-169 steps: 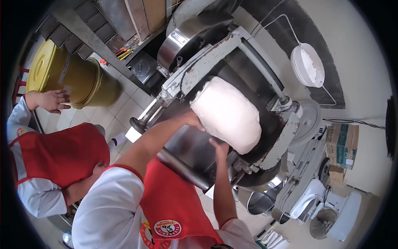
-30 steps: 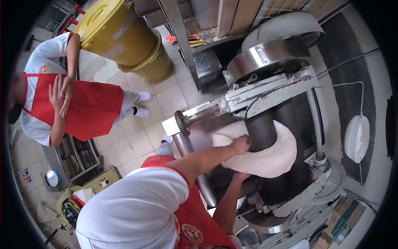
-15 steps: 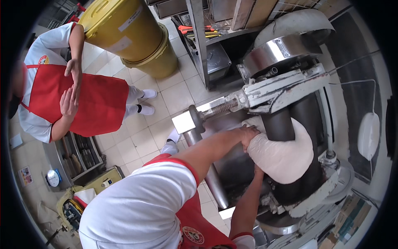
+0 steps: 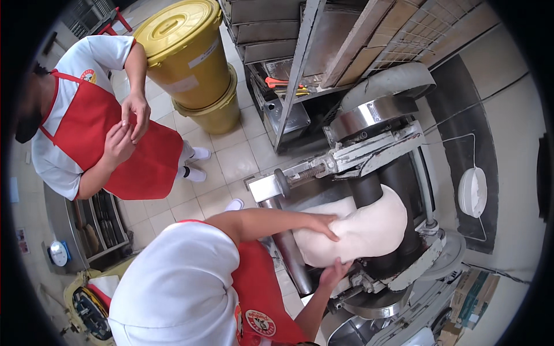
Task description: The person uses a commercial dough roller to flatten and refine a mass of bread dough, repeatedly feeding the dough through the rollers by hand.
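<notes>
A thick sheet of pale dough lies across the dark rollers of a dough-rolling machine, its near part spread toward the steel bar at the front. My left hand rests on top of the dough with thumb and fingers apart. At the dough's lower edge, my right hand touches it with fingers stretched out. Part of that hand's grip is hidden against the dough. Behind my left hand, a paler flap of dough shows beside the rollers.
To my left stands a co-worker in a red apron, hands together. Stacked yellow tubs are beyond them. A metal rack rises behind the machine, whose white frame and round steel guard flank the rollers. A steel bowl sits below.
The dough now extends toward me, away from the rollers and over the machine's front. My left hand has shifted onto its top, and the co-worker's hands have come lower. The view has moved.
</notes>
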{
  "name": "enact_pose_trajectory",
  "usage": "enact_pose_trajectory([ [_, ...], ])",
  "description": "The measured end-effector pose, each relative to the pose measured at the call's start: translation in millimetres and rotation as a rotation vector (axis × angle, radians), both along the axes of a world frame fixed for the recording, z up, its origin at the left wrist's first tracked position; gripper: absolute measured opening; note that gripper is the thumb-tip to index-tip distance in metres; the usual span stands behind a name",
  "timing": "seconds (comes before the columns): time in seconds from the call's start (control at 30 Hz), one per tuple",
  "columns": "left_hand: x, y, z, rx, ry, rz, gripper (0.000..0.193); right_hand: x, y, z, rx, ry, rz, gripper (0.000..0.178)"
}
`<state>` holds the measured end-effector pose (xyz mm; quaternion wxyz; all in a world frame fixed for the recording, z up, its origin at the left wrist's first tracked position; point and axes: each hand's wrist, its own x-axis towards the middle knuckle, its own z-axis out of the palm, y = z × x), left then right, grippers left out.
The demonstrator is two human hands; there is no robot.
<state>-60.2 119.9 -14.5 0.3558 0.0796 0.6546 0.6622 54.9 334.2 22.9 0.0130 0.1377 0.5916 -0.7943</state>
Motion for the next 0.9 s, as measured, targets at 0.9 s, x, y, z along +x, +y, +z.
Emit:
enact_pose_trajectory([
  [0.9,-100,87,-91,-0.626,0.408,-0.337,0.078,-125,38,-135,1.124,-0.031,0.320,0.055],
])
